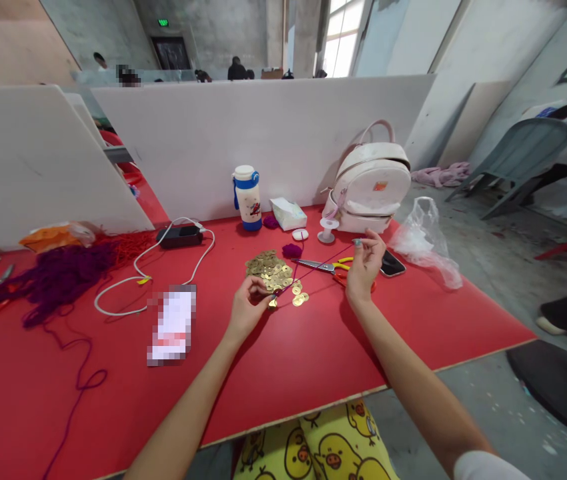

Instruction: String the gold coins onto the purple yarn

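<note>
My left hand (250, 305) is closed in a pinch on a purple cord at the front of the coin pile, with a gold coin (273, 304) at its fingertips. From there the purple cord (316, 269) runs up to my right hand (366, 265), which is raised and pinches its other stretch between thumb and finger. Gold-coloured coins (267, 265) lie heaped just beyond my left hand, a few of them loose to the right. Scissors (319, 265) with yellow and orange handles lie under the cord, partly hidden by my right hand.
Behind the coins stand a water bottle (247, 200), a tissue pack (289, 215), a white spool (328, 231) and a backpack (371, 183). A phone (392, 263) and plastic bag (428, 243) lie right. Purple yarn (71, 273) and a white cable (108, 311) lie left.
</note>
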### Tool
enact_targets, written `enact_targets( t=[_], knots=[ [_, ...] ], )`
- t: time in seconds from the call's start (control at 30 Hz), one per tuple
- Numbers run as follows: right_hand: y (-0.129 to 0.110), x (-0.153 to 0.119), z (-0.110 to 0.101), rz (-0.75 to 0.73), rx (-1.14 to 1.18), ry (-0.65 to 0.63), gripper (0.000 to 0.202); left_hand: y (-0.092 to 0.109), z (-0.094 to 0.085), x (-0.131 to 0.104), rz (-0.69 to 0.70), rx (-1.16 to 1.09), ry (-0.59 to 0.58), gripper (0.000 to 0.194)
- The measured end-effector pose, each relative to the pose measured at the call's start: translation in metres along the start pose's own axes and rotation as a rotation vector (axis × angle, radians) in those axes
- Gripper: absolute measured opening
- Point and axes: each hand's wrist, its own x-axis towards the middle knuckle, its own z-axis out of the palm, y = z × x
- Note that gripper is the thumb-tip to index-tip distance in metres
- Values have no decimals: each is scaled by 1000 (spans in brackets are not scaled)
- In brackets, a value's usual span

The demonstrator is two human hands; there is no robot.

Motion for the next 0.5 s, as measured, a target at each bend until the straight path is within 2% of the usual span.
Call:
enact_targets(
  t=[0.07, 0.13, 0.23, 0.3, 0.37, 0.43, 0.5],
  knots=[
    [1, -1, 0, 38, 12, -77, 20, 1, 0, 0, 7, 6, 4, 23],
    [-2, -7, 3, 111, 67, -260, 23, 2, 0, 0, 15, 3, 13, 22],
    [-13, -25, 8, 220, 190, -685, 36, 5, 0, 0, 19, -16, 21, 22],
    [-21, -40, 11, 279, 285, -1043, 39, 7, 0, 0, 19, -38, 25, 23],
    [-27, -52, 12, 311, 296, -1302, 38, 8, 0, 0, 19, -58, 32, 23],
    [-28, -60, 11, 305, 265, -1434, 27, 9, -1, 1, 21, -74, 46, 22],
    [-26, -63, 10, 302, 216, -1455, 26, 7, -2, 1, 14, -93, 66, 21]
  ],
)
